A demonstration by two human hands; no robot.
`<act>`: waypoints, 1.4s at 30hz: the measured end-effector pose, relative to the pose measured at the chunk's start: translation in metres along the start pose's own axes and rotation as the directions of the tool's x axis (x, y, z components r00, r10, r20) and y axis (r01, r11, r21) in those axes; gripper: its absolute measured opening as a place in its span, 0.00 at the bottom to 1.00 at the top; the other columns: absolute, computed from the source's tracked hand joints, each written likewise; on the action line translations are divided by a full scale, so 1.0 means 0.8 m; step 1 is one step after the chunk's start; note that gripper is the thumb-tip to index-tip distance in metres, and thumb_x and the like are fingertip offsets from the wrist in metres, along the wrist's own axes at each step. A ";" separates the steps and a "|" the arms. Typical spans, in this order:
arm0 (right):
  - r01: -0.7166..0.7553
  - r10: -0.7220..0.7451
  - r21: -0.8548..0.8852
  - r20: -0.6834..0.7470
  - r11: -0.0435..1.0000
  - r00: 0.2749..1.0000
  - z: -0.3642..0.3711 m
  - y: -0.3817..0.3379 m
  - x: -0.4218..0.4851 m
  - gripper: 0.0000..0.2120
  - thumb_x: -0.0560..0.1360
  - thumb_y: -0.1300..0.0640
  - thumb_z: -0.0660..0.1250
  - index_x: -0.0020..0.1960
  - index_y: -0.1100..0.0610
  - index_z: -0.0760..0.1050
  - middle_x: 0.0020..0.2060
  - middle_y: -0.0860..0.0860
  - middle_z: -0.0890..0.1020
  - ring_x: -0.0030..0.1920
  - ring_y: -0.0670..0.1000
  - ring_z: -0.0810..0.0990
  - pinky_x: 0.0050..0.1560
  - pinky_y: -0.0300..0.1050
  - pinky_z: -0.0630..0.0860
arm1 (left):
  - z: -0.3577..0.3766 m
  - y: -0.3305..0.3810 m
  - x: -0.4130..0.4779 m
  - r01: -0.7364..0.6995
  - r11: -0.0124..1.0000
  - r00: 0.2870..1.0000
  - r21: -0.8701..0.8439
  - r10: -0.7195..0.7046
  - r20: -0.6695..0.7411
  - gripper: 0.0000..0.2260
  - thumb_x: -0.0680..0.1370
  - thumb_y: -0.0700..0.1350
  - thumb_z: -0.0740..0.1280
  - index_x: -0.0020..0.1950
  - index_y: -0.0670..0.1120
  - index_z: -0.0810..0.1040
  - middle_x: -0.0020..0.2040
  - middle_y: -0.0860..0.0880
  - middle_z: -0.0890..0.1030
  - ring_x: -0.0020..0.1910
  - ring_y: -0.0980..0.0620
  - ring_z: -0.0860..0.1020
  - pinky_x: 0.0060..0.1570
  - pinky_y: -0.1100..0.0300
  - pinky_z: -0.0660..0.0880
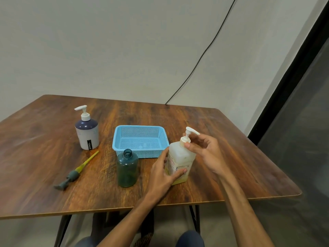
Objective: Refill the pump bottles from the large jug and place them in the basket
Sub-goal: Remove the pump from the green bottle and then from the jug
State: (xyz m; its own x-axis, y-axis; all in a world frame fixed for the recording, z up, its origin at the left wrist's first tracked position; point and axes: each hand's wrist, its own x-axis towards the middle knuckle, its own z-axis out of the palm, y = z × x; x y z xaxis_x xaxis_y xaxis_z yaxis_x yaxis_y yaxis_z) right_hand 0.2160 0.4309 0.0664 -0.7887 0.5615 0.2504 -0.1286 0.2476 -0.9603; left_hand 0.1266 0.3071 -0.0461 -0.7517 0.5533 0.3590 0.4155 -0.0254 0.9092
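A pale yellowish jug [179, 158] with a white pump stands upright on the table's right side. My left hand [162, 172] grips its lower body. My right hand [204, 150] pinches the white pump collar at its neck. A dark green bottle [127, 169] stands open, without its pump, just left of the jug. Its grey pump with a yellow tube [76, 172] lies flat on the table further left. A white and navy pump bottle [87, 131] stands at the back left. The blue basket [140, 152] sits behind the green bottle, with nothing in it.
The wooden table [231, 175] ends close to my body at the front and just right of my right arm. A black cable [201, 57] runs down the wall behind. A dark door frame [288, 82] stands at the right.
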 end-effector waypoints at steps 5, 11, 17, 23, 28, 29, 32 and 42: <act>0.066 -0.083 -0.121 -0.139 0.990 0.987 0.017 0.009 -0.002 0.18 0.68 0.54 0.81 0.55 0.52 0.81 0.49 0.46 0.84 0.52 0.45 0.83 0.50 0.41 0.81 | 0.003 -0.005 0.001 -0.009 0.998 1.000 -0.056 0.009 -0.003 0.39 0.70 0.58 0.79 0.77 0.54 0.67 0.69 0.58 0.77 0.67 0.59 0.75 0.64 0.52 0.77; 0.058 -0.067 -0.072 -0.126 0.996 0.990 0.018 0.014 0.007 0.12 0.72 0.63 0.75 0.56 0.56 0.83 0.51 0.50 0.86 0.52 0.49 0.83 0.50 0.44 0.80 | 0.003 -0.004 -0.001 -0.008 0.998 1.000 -0.062 0.008 -0.001 0.40 0.69 0.61 0.78 0.77 0.53 0.67 0.69 0.58 0.76 0.67 0.59 0.75 0.65 0.52 0.77; 0.093 -0.110 -0.174 -0.092 0.980 0.990 0.015 0.015 0.002 0.18 0.71 0.53 0.78 0.58 0.53 0.79 0.54 0.46 0.83 0.56 0.43 0.80 0.57 0.39 0.78 | 0.005 -0.007 -0.001 -0.011 0.999 1.000 -0.053 0.011 -0.002 0.39 0.69 0.60 0.78 0.77 0.55 0.67 0.69 0.57 0.76 0.66 0.59 0.75 0.64 0.52 0.77; 0.103 -0.141 -0.206 -0.182 0.973 0.973 0.024 0.019 0.010 0.11 0.69 0.56 0.79 0.50 0.53 0.83 0.48 0.47 0.85 0.49 0.46 0.82 0.51 0.46 0.80 | 0.005 -0.005 0.001 -0.022 0.999 1.000 -0.042 0.022 0.000 0.39 0.69 0.62 0.77 0.77 0.58 0.64 0.70 0.59 0.75 0.67 0.60 0.74 0.65 0.53 0.77; 0.087 -0.087 -0.131 0.005 0.988 0.996 0.005 0.006 0.000 0.15 0.74 0.58 0.75 0.61 0.54 0.80 0.55 0.47 0.85 0.57 0.45 0.81 0.57 0.42 0.79 | 0.005 -0.011 0.000 -0.015 0.999 1.000 -0.044 0.015 0.003 0.40 0.69 0.63 0.77 0.77 0.57 0.65 0.70 0.59 0.75 0.68 0.59 0.74 0.65 0.50 0.77; 0.105 -0.108 -0.163 -0.013 0.981 0.994 0.008 0.006 -0.001 0.16 0.73 0.56 0.77 0.60 0.52 0.80 0.54 0.45 0.84 0.56 0.42 0.81 0.56 0.37 0.78 | 0.006 -0.010 0.000 -0.017 0.999 1.000 -0.049 0.018 0.003 0.40 0.69 0.62 0.78 0.77 0.57 0.65 0.70 0.59 0.75 0.68 0.59 0.74 0.65 0.50 0.77; 0.142 -0.191 -0.270 -0.167 0.952 0.967 0.025 0.011 0.000 0.16 0.67 0.52 0.81 0.51 0.52 0.79 0.47 0.44 0.83 0.48 0.39 0.80 0.46 0.31 0.77 | 0.005 -0.010 0.000 -0.027 0.998 1.000 -0.049 0.027 -0.002 0.39 0.70 0.59 0.78 0.78 0.56 0.66 0.70 0.59 0.76 0.67 0.58 0.75 0.65 0.51 0.77; 0.088 -0.086 -0.160 0.014 0.983 0.996 0.006 0.004 -0.002 0.18 0.73 0.56 0.76 0.62 0.54 0.80 0.56 0.46 0.84 0.57 0.44 0.81 0.59 0.42 0.79 | 0.006 -0.009 0.000 -0.011 0.999 1.000 -0.053 0.011 0.001 0.38 0.70 0.58 0.78 0.76 0.59 0.64 0.69 0.63 0.74 0.68 0.63 0.73 0.66 0.55 0.76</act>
State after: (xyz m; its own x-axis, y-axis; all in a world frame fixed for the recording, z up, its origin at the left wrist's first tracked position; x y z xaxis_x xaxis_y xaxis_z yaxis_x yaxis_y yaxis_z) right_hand 0.2140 0.4267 0.0622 -0.7830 0.5268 0.3306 -0.0995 0.4187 -0.9027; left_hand 0.1261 0.3114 -0.0539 -0.7466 0.5536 0.3690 0.3964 -0.0753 0.9150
